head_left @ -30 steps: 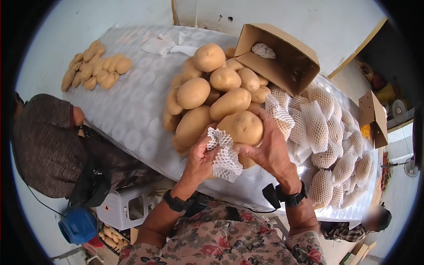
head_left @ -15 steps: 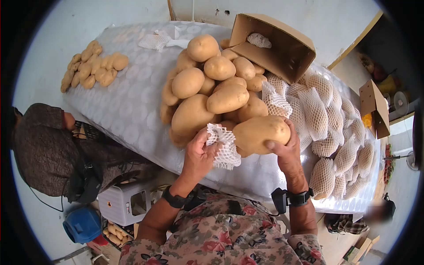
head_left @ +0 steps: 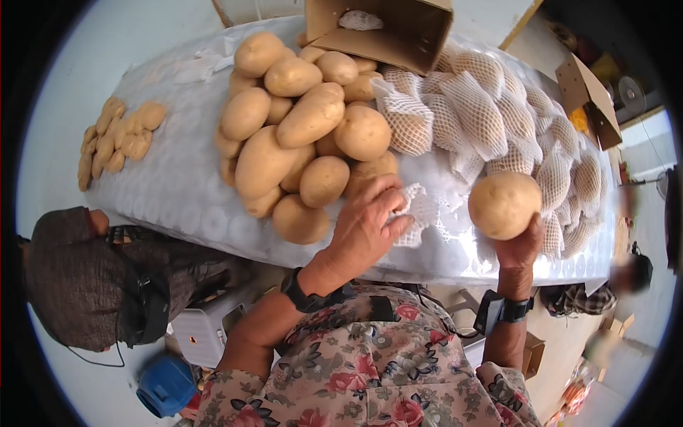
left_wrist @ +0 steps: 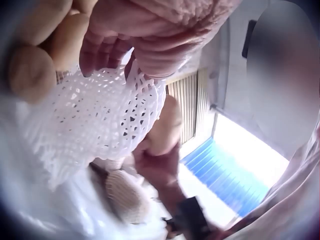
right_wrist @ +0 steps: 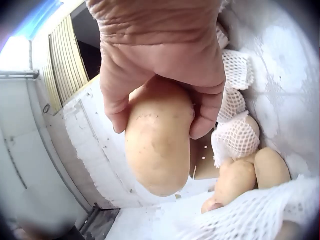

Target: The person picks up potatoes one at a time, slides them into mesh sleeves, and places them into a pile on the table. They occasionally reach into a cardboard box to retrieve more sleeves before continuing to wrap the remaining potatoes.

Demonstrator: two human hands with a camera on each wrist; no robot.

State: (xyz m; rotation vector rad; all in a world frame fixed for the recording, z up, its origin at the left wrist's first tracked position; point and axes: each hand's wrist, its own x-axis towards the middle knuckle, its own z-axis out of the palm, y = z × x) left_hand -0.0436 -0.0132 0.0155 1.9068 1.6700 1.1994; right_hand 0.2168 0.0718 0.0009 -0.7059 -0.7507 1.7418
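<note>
My right hand grips a large potato at the right, over the table's near side. In the right wrist view its thumb and fingers wrap the potato from both sides. My left hand pinches a white foam net sleeve in front of the potato pile. The sleeve hangs spread out from the left fingertips in the left wrist view, with no potato in it. Potato and sleeve are well apart.
Netted potatoes lie heaped at the right of the plastic-covered table. A cardboard box with a net inside stands behind the pile. Smaller potatoes lie at the far left. A person sits at the left.
My right hand has carried the potato to the right, away from the pile and the sleeve. The left hand, still with the sleeve, has moved somewhat right. The head view has shifted.
</note>
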